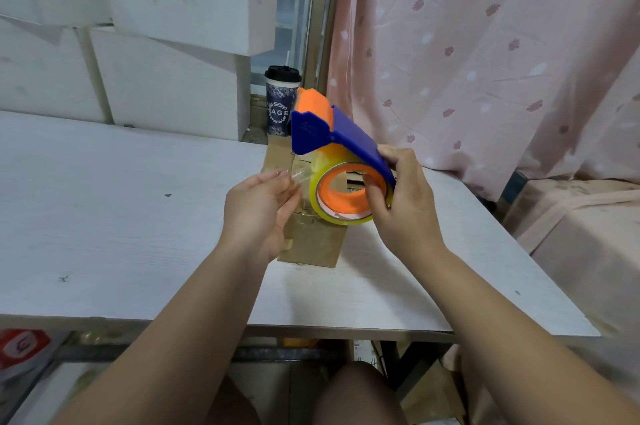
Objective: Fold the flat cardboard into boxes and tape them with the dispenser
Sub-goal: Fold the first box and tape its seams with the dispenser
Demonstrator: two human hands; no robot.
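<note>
Right hand: grips the dispenser, fingers curled over its blue plate and one digit hooked into the orange core.
Left hand: fingers curled, thumb and fingertips pinching the loose tape end.
Dispenser: held in the air above the table, tilted, with its orange-capped nose pointing up and away from the person.
Roll: clear yellowish tape on the orange core, at the low end of the dispenser, between the two hands.
Tape end: a short clear strip running from the roll to the left fingertips.
Cardboard: brown, lying on the table right under the hands and dispenser; partly hidden, so I cannot tell how far it is folded.
Cup: dark-lidded and patterned, standing behind the dispenser past the table's far edge.
Boxes: white, stacked behind the table at left.
Curtain: pink with a flower print, hanging at right.
</note>
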